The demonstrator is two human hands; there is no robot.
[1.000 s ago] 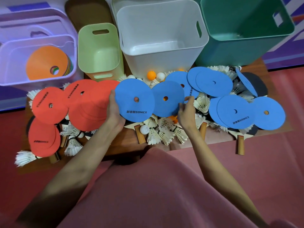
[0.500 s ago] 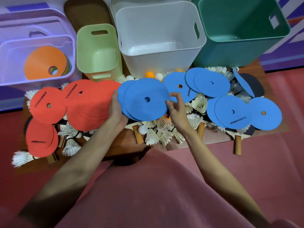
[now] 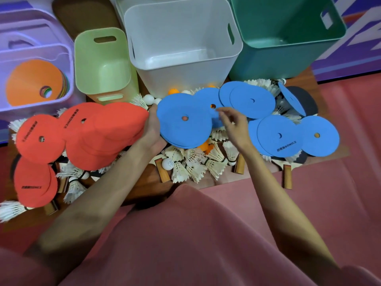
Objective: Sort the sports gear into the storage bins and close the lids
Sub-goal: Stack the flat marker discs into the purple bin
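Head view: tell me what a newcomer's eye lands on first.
The bright discs spread across the middle: a stack of blue discs gripped by the left hand, with red discs fanned out to its left. The right hand hovers over more blue ones. Behind stand the empty white bin and the purple bin holding an orange disc.

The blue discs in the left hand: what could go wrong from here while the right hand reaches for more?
1. The left hand holds the stack of blue discs by one edge only, so discs may slide out onto the shuttlecocks.
2. The right hand reaches over loose orange balls; dragging the next blue disc could roll them off the wooden board.
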